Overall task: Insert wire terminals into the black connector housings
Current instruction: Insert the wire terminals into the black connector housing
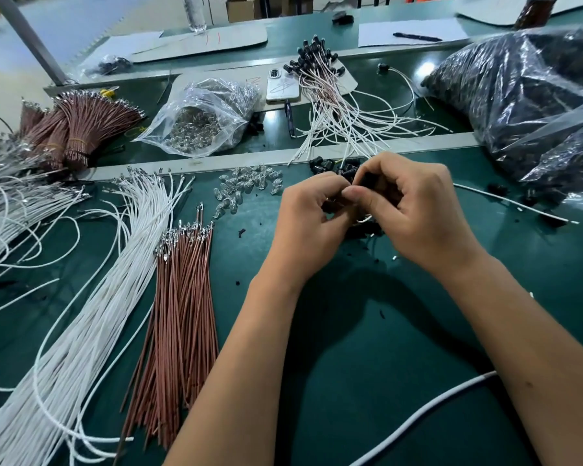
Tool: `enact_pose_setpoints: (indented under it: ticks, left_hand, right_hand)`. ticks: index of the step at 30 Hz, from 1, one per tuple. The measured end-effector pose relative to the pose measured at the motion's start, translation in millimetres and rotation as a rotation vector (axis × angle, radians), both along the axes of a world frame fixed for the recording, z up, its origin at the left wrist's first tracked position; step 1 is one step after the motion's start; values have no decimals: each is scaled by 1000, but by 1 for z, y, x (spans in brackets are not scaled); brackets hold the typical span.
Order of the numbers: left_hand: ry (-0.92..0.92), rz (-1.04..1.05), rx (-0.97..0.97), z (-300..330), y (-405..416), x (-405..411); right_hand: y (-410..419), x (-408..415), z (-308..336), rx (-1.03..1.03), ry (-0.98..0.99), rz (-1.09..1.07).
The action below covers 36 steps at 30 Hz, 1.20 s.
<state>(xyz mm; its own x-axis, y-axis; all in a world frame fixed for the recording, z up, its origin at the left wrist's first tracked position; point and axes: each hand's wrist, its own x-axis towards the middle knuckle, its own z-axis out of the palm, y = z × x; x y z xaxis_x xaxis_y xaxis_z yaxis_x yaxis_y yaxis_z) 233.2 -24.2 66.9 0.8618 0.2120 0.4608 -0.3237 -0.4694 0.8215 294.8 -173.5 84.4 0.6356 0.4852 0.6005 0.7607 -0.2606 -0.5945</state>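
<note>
**Green bench mat, head view: both hands on one black housing**

Green mat (367, 331): bare toward its near edge. Brown wire bundle (179, 314) lies well left of the hands. Black connector housing (367, 179) sits above the mat's centre, pinched between curled fingertips of left hand (303, 227) and right hand (414, 210). Wrists angled inward, knuckles up.

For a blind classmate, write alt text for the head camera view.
Two hands, left hand and right hand, meet over a green table, pinching a black connector housing and a white wire. Loose white wires and brown wires lie left.
</note>
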Motion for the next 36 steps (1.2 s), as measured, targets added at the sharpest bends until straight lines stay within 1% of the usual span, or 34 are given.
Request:
enact_pose_setpoints:
  ticks: [2, 5, 9, 11, 13, 16, 20, 22, 25, 29, 32, 34, 36]
  left_hand:
    - [60, -4, -112, -1, -1, -1]
    - [67, -5, -247, 0, -1, 0]
    - [94, 89, -403, 3, 7, 0]
    - [109, 152, -472, 3, 10, 0]
    - [123, 203, -555, 3, 12, 1]
    - [154, 223, -692, 3, 14, 0]
    - [174, 179, -769, 4, 15, -1]
    - [169, 150, -797, 3, 14, 0]
    - [152, 130, -817, 2, 14, 1]
    - [133, 145, -721, -2, 14, 2]
    - [113, 134, -598, -4, 11, 2]
    - [121, 114, -541, -5, 9, 2]
    - [133, 91, -493, -6, 8, 2]
  right_hand:
    - [2, 1, -1, 1, 10, -1]
    - [3, 1, -1, 13, 31, 0]
    - [0, 5, -4, -2, 210, -14]
    - [0, 8, -5, -51, 284, -43]
    - [3, 10, -5, -98, 277, -65]
    - [7, 12, -6, -120, 214, -56]
    - [10, 13, -9, -106, 198, 1]
    - [11, 11, -10, -54, 221, 32]
    - [12, 10, -9, 119, 276, 34]
    - [11, 10, -5, 294, 308, -33]
    - [9, 9, -3, 299, 341, -21]
    - [8, 9, -3, 258, 313, -31]
    - [7, 9, -3, 271, 298, -33]
